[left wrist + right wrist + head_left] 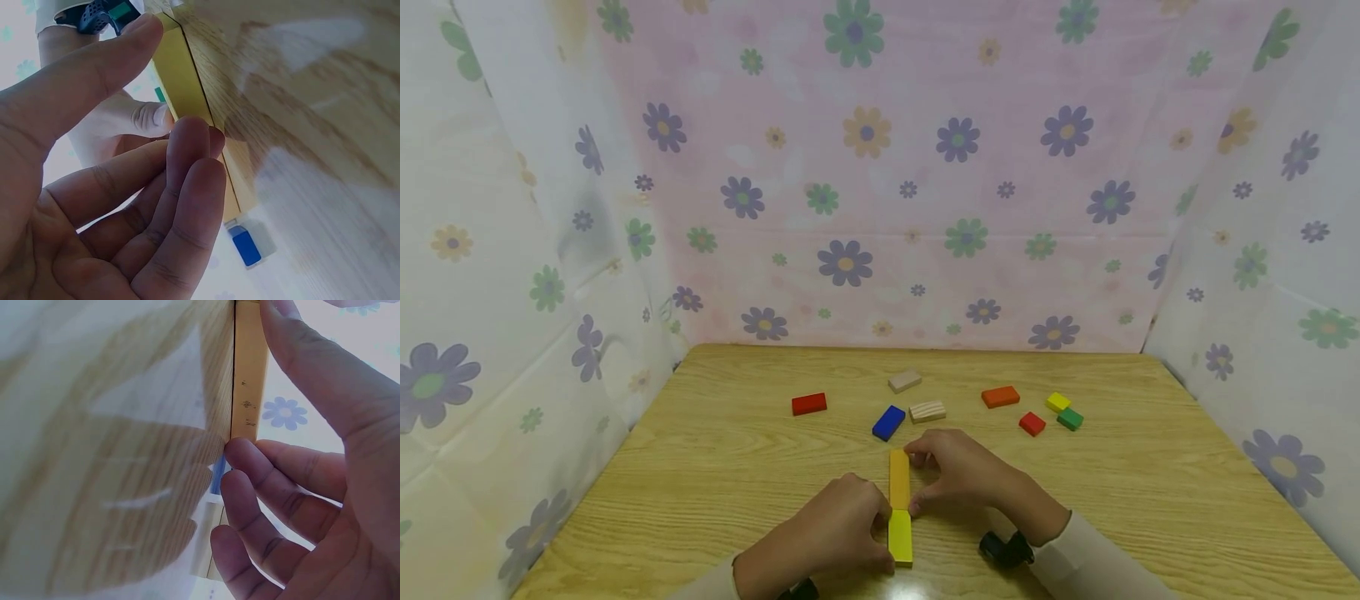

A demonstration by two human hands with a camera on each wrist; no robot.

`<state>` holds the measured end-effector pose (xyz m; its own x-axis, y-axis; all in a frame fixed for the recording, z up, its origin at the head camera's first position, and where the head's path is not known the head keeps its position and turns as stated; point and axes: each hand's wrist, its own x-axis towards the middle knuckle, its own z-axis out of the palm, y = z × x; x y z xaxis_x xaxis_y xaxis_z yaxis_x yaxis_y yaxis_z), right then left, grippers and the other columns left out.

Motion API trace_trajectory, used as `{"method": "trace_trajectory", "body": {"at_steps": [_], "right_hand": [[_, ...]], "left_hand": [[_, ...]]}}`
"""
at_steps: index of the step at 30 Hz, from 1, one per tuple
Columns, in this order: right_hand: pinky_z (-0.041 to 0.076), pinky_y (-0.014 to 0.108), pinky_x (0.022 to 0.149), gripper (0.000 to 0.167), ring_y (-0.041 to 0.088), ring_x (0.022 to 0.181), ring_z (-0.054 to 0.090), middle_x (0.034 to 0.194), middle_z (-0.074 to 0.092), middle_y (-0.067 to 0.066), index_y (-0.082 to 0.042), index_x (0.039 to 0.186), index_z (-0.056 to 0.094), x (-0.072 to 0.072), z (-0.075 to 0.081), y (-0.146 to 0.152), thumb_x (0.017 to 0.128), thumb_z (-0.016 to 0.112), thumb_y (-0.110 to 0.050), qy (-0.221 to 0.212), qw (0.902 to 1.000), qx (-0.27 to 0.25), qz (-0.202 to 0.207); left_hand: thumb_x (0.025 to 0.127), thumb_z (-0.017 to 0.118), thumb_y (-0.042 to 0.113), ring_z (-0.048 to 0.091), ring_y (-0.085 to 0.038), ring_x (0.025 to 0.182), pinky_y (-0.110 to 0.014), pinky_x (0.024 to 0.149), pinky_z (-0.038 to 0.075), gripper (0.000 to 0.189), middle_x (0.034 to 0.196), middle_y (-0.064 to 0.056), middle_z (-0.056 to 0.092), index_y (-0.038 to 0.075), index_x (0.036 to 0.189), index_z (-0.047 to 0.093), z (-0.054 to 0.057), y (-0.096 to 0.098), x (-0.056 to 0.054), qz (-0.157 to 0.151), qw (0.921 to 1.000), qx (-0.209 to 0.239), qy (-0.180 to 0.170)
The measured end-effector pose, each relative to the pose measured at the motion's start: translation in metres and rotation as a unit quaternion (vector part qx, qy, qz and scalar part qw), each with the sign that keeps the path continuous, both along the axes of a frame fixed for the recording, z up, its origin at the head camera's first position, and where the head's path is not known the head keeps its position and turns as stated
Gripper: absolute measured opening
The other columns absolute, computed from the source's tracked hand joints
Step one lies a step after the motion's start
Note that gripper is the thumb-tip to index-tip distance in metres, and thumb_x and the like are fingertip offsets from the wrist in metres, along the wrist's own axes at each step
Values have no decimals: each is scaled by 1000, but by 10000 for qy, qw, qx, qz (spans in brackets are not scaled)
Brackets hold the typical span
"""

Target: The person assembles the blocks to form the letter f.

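Two slim wooden blocks lie end to end on the table in the head view, a yellow block (900, 540) nearer and an orange block (899, 479) beyond it. My left hand (838, 523) holds the yellow block from its left side, thumb at the near end and fingertips by the joint. From the right, my right hand (966, 473) holds the orange block, index finger near its far end and thumb close to the joint. In the left wrist view, the yellow block (181, 75) runs between thumb and fingertips. Fingertips meet the orange block (249, 381) in the right wrist view.
Beyond the hands lie a blue block (889, 423), two plain wood blocks (928, 412), a red block (808, 404) and an orange-red block (1001, 397). Small red (1032, 424), yellow (1058, 402) and green pieces (1071, 418) sit farther right. Flowered cloth (910, 167) surrounds the table.
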<state>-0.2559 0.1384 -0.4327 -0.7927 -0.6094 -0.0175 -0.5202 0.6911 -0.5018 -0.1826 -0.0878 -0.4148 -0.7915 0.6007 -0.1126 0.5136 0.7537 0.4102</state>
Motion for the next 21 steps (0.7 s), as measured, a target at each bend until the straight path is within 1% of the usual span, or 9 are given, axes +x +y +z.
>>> {"method": "trace_trajectory", "body": {"at_steps": [5, 12, 21], "right_hand": [[54, 29, 84, 79, 9, 95, 61, 107, 68, -9, -10, 134, 68, -1, -2, 0, 71, 92, -53, 8, 10000, -29, 48], [53, 28, 82, 77, 10, 92, 60, 104, 67, -7, -10, 133, 69, 1, 0, -1, 72, 92, -51, -35, 9999, -90, 44], [52, 27, 77, 77, 10, 88, 59, 101, 67, -6, -11, 132, 70, 3, -1, -4, 72, 92, -53, 59, 9999, -45, -134]], "left_hand": [[70, 95, 38, 33, -2, 53, -21, 51, 27, 36, 56, 14, 34, 24, 65, 63, -1, 0, 0, -29, 10000, 2, 54], [70, 96, 38, 34, -2, 53, -21, 51, 28, 33, 56, 14, 36, 24, 66, 66, 1, -1, 0, -45, 9999, -24, 95], [71, 95, 39, 33, -2, 54, -22, 51, 28, 31, 57, 14, 35, 24, 69, 68, 1, 0, 0, -71, 9998, -78, 142]]}}
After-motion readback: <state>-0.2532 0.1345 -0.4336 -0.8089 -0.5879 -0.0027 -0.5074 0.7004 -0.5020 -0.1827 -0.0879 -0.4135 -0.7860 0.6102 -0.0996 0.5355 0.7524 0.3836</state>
